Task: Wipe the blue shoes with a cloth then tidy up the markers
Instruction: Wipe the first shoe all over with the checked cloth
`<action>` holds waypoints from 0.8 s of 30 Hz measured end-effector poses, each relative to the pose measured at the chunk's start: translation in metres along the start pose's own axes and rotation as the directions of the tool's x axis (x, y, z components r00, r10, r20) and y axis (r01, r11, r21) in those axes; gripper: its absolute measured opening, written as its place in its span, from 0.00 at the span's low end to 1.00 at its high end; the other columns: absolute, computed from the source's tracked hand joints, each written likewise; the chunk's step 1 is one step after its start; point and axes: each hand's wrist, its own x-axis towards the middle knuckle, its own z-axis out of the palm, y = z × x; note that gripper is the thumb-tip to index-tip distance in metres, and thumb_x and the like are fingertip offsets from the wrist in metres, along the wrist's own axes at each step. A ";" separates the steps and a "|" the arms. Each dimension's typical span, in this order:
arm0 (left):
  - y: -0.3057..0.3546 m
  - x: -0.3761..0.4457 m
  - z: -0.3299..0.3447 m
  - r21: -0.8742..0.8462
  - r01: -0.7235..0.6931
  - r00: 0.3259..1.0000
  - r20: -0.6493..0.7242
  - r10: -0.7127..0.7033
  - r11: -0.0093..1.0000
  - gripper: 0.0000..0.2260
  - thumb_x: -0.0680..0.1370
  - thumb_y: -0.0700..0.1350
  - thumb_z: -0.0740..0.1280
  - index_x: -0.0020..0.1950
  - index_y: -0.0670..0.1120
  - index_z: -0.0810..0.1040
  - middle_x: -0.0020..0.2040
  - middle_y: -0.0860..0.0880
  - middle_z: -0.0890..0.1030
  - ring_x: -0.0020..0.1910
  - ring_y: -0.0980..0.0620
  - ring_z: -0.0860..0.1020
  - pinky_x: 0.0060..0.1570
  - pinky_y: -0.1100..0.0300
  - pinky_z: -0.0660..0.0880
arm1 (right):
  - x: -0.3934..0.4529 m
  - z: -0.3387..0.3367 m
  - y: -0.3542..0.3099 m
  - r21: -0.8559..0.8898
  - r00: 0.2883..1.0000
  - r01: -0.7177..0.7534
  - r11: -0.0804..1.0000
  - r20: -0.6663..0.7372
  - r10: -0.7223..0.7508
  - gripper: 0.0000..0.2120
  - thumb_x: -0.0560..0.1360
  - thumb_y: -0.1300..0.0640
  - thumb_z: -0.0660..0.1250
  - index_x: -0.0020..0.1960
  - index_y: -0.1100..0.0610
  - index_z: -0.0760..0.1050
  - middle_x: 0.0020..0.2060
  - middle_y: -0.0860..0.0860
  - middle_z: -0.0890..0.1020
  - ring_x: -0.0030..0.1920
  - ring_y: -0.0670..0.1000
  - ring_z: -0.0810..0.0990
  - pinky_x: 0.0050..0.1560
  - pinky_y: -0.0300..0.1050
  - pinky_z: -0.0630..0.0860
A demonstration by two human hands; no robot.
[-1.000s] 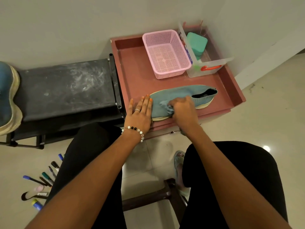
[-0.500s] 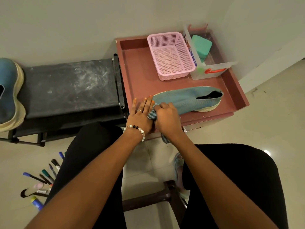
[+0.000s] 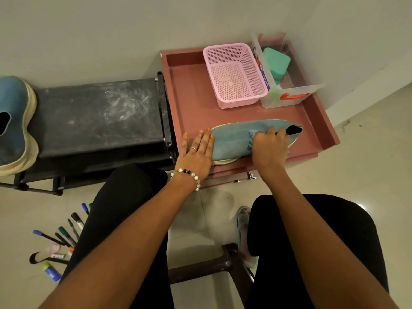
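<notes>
A light blue shoe [image 3: 234,138] lies on its side on the reddish tray table [image 3: 191,108], toe to the left. My left hand [image 3: 197,150] rests flat against the toe, fingers spread. My right hand [image 3: 268,148] presses a small blue cloth [image 3: 251,139] on the shoe's middle, near its opening; most of the cloth is hidden under the hand. A second blue shoe [image 3: 13,123] lies on the black bench [image 3: 98,117] at the far left. Several markers [image 3: 64,237] lie scattered on the floor at the lower left.
A pink mesh basket [image 3: 234,74] and a clear plastic box [image 3: 289,94] holding a green block [image 3: 275,62] stand at the back of the tray. My legs in black and a dark stool [image 3: 214,264] fill the foreground. A wall runs behind.
My right hand has slid with the cloth from the shoe's toe rightward to its middle, near the opening. My left hand stays at the toe.
</notes>
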 end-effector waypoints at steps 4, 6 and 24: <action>0.002 0.002 -0.002 -0.003 0.001 1.000 0.007 -0.001 1.000 0.24 0.83 0.41 0.45 0.77 0.40 0.40 0.78 0.43 0.38 0.77 0.44 0.42 0.70 0.42 0.34 | -0.013 -0.003 -0.048 0.190 0.971 0.208 0.959 0.079 -0.226 0.10 0.74 0.62 0.62 0.53 0.60 0.78 0.51 0.59 0.78 0.55 0.60 0.74 0.54 0.51 0.69; 0.001 0.002 -0.002 0.013 0.004 0.999 0.043 -0.005 1.000 0.26 0.83 0.45 0.47 0.77 0.41 0.38 0.77 0.44 0.36 0.77 0.46 0.39 0.70 0.43 0.33 | -0.024 -0.006 -0.068 0.222 0.939 0.321 0.921 0.053 -0.340 0.11 0.74 0.61 0.61 0.54 0.61 0.77 0.52 0.60 0.78 0.56 0.60 0.74 0.55 0.51 0.70; 0.006 0.002 -0.002 0.013 0.022 1.000 0.011 -0.022 1.000 0.25 0.81 0.39 0.41 0.77 0.40 0.40 0.78 0.42 0.39 0.77 0.43 0.42 0.66 0.39 0.30 | -0.009 -0.007 -0.048 0.092 0.970 0.231 0.969 0.056 -0.236 0.12 0.75 0.61 0.60 0.54 0.61 0.78 0.60 0.63 0.74 0.59 0.62 0.71 0.57 0.53 0.69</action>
